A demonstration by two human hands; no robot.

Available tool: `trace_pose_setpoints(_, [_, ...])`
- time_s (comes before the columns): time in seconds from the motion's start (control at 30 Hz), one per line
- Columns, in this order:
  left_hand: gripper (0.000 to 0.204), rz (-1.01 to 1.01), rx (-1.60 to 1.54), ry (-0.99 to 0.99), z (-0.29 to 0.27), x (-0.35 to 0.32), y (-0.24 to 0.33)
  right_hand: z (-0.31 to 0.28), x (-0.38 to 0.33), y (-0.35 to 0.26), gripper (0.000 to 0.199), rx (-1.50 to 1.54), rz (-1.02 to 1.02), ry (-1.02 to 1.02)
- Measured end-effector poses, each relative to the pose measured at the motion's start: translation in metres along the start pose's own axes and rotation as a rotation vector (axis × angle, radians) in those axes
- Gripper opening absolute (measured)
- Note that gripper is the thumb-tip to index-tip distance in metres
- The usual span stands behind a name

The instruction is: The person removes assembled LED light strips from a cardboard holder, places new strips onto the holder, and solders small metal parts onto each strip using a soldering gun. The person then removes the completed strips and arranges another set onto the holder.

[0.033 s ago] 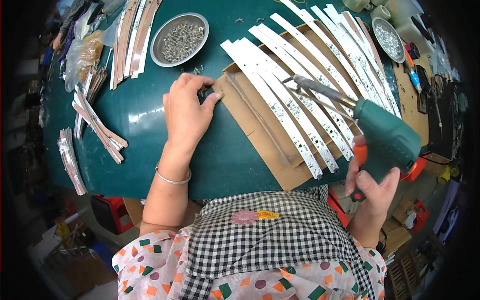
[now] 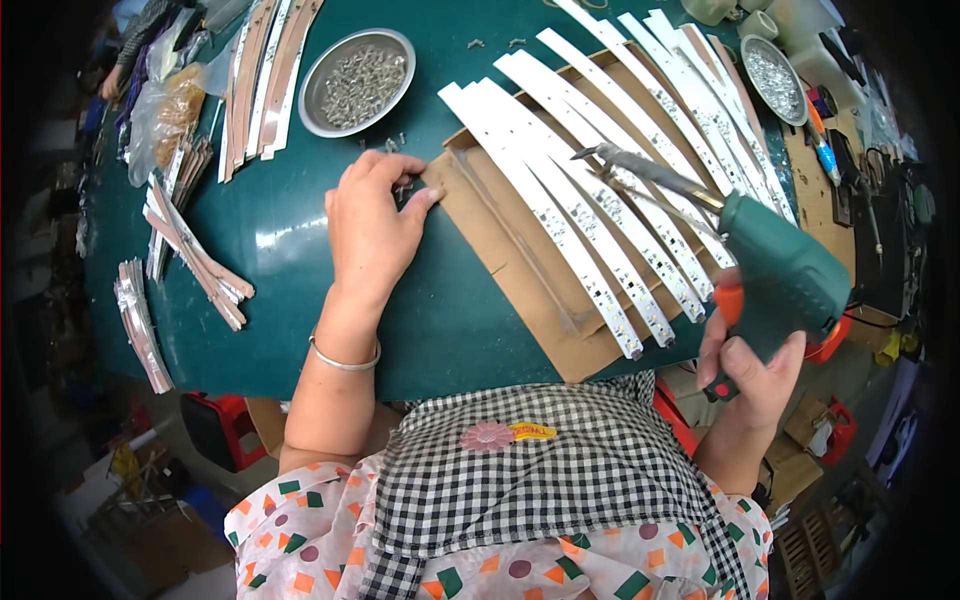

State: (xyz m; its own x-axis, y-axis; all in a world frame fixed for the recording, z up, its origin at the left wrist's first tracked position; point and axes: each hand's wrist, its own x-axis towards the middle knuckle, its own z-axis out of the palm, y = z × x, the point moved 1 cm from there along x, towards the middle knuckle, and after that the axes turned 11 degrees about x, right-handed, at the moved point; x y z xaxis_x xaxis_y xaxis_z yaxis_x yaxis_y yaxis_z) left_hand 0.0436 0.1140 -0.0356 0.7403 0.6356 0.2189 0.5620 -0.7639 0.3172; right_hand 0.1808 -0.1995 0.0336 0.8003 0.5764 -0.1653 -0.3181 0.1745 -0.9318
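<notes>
The right hand [image 2: 755, 375] is holding the handle of a green soldering gun [image 2: 790, 270] with an orange trigger [image 2: 728, 303]. Its fingers are wrapping around the handle. The gun is hanging over the white light strips [image 2: 560, 215] on the right side, with its thin metal tip [image 2: 590, 152] pointing left. I cannot tell if the tip is touching a strip. Compared with the earlier picture, the gun is sitting a tiny bit more to the right, and the right hand is going along with it.

The left hand [image 2: 375, 230] is resting on the green table [image 2: 450, 335], in almost the same spot as before. Its thumb and pointing finger are staying apart, and a small dark bit [image 2: 402, 188] is showing between them. I cannot tell if the fingers are gripping it. The thumb is reaching the far left corner of the brown cardboard [image 2: 500, 275]. The white strips are lying across the cardboard in a fan, looking the same as before.

Past the left hand, a round metal bowl [image 2: 309, 103] is holding lots of little metal parts [image 2: 368, 85]. More strips [image 2: 265, 85] are lying at the far left, and a crossed bunch [image 2: 198, 250] is lying nearer.
</notes>
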Motion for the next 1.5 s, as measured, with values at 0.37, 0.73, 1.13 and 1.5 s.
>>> trace_pose_setpoints(0.37, [0.020,-0.018,-0.077,0.011,-0.001,0.002,-0.020,-0.079,0.094,-0.030,0.029,0.063,-0.334,0.386])
trace_pose_setpoints(0.73, [0.013,0.026,-0.082,-0.069,-0.010,-0.002,-0.030,-0.056,0.055,-0.031,0.032,-0.339,-0.454,0.430])
trace_pose_setpoints(1.13, [0.018,0.052,-0.148,0.056,-0.012,-0.014,-0.017,-0.002,0.007,-0.019,0.070,-0.163,-0.316,0.103])
trace_pose_setpoints(1.5, [0.012,-0.318,-0.854,-0.112,-0.021,-0.023,-0.006,0.005,0.001,-0.001,0.071,-0.120,-0.289,0.030])
